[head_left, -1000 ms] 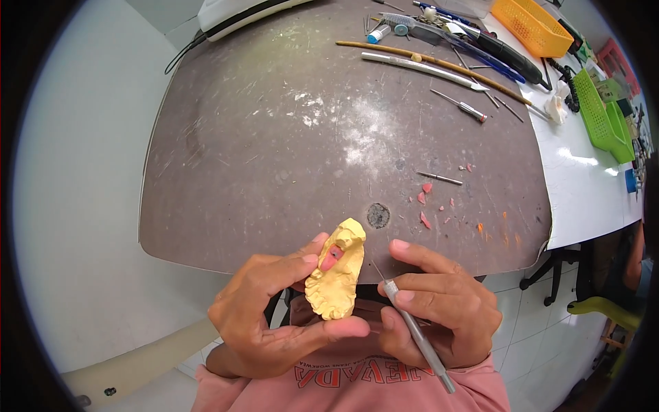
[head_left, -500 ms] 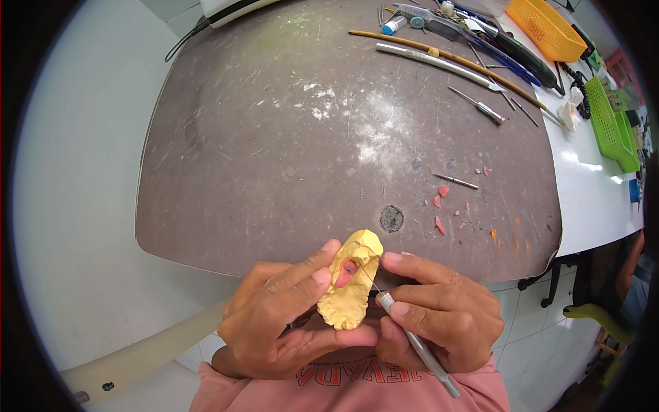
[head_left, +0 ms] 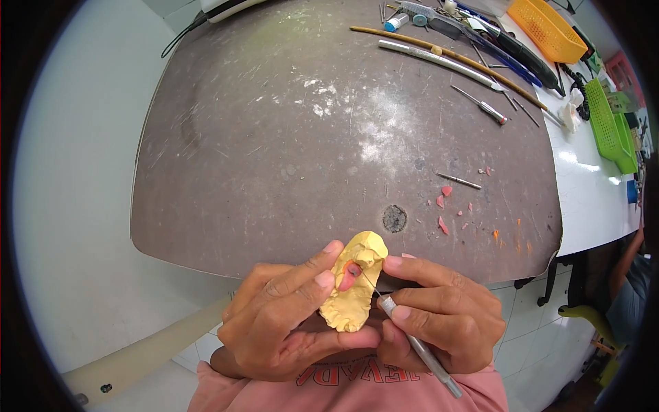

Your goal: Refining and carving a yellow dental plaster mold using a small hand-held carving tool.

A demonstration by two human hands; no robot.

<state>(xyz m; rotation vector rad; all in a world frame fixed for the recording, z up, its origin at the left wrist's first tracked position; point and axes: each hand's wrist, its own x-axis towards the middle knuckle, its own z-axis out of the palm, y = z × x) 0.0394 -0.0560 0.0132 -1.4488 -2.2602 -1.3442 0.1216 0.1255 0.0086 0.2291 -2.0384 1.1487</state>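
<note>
My left hand [head_left: 285, 312] grips a yellow plaster dental model [head_left: 344, 310] between thumb and fingers, just off the table's near edge. A patch of pink wax [head_left: 348, 279] sits on the model, with a small grey spot at its upper end. My right hand [head_left: 443, 312] holds a silver-handled carving tool [head_left: 429, 358] like a pen. Its thin metal shaft reaches up to the model beside the pink wax; whether the tip touches is too small to tell. The right index fingertip rests against the model's upper right side.
Pink wax bits [head_left: 443, 223] lie on the brown table [head_left: 261, 172] near a small metal bur [head_left: 458, 180]. Farther back are a screwdriver [head_left: 491, 111], a scalpel handle [head_left: 439, 60] and a wooden stick [head_left: 405, 41]. Orange [head_left: 546, 31] and green baskets [head_left: 607, 127] stand at right.
The dental model has tilted slightly in my hands, showing the grey spot and an orange-red edge on the wax more plainly. Both hands keep their grips.
</note>
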